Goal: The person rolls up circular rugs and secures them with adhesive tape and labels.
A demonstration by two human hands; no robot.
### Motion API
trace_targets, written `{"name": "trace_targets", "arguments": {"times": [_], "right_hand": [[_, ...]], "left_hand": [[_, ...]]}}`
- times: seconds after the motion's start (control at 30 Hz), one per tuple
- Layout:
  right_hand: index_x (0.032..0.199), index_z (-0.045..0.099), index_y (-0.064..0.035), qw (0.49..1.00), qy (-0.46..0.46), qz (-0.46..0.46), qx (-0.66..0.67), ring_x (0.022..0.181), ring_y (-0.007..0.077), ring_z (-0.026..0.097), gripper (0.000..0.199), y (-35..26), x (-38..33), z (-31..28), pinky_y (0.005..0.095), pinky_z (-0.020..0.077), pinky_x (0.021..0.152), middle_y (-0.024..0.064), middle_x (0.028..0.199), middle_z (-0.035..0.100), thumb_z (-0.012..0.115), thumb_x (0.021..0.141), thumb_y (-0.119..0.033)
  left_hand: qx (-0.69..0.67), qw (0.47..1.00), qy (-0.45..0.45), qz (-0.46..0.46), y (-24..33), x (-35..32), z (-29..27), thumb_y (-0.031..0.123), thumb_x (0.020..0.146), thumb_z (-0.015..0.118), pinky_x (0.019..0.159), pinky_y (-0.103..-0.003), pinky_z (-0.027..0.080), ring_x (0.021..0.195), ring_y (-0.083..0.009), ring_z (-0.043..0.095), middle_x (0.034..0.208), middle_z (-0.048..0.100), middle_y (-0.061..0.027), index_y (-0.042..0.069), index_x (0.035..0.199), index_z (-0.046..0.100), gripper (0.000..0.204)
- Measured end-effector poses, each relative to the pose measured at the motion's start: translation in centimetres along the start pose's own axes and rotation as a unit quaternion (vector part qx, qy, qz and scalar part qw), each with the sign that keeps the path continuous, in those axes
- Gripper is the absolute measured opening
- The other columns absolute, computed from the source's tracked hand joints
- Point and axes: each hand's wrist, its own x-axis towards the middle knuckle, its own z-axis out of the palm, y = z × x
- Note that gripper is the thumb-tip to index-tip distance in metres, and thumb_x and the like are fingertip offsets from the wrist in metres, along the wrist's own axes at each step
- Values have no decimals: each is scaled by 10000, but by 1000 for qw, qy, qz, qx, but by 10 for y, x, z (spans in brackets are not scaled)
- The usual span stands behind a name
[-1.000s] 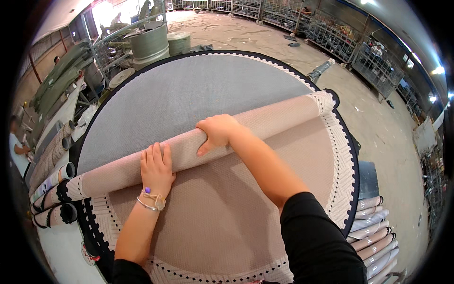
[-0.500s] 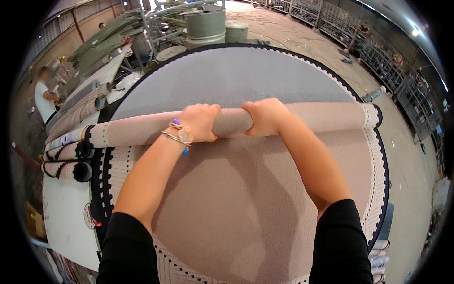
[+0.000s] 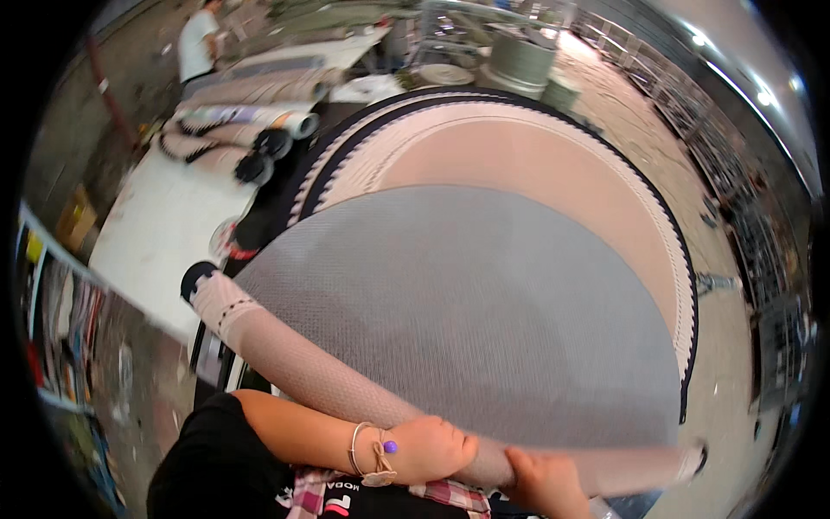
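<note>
- Pink woven roll slants across the near side, its black-rimmed left end lying farther off than its blurred right end.
- Left hand lies over the middle of the roll, fingers curled round it and grasping it.
- Right hand grasps the roll just beside the left hand, to its right; it is blurred, and how tightly the fingers press I cannot tell.
- Bracelets, with a purple bead, circle the left wrist below a black sleeve.
- Grey sheet spreads flat beyond the roll, meeting its far side; whether the two are joined I cannot tell.
- Pink rug shows past the sheet's curved far edge, with a pale border and black outer edging.
- White table stands left of the rug, bearing table rolls, some trimmed in black.
- Person in a white shirt stands beyond those.
- Green drum stands behind the rug; wire cages line the right side.
</note>
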Motion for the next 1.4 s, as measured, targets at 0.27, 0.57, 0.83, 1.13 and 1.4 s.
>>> {"name": "trace_targets", "arguments": {"times": [0.27,0.57,0.83,1.13,1.4], "right_hand": [[1292,386,-24,954,236,86,-166,1205,382,395,750,-49,-12,71,530,263,997,219,1292,426,596,765,-514],[1210,493,-9,971,203,97,-80,1134,336,478,606,-12,42,52,460,330,959,183,1211,525,475,846,-492],[1148,553,-6,956,261,97,-90,1041,322,544,368,-18,90,53,418,401,899,163,1138,581,410,899,-236],[1072,610,-57,968,187,160,36,976,327,576,376,2,113,20,402,435,839,161,1029,627,347,922,-280],[1064,610,-53,968,184,168,39,994,329,566,375,-3,118,20,394,427,861,164,1057,617,343,919,-272]], "left_hand": [[-220,932,-287,-18,-43,26,1,292,501,747,538,-391,501,615,-317,636,677,640,-205,-38,676,658,383],[192,945,229,-134,-12,-21,57,451,475,772,845,-398,415,945,-296,552,983,589,-170,16,1005,595,707],[1,978,-135,-159,-51,8,-3,309,600,734,825,-357,421,886,-235,581,892,608,-98,47,929,591,443],[-117,735,259,-615,-82,-221,48,104,663,599,658,-436,467,747,-347,575,785,579,-176,1,786,594,160],[-105,778,-41,-619,-141,-255,111,220,672,676,774,-453,493,882,-366,611,894,634,-200,11,864,646,285]]}}
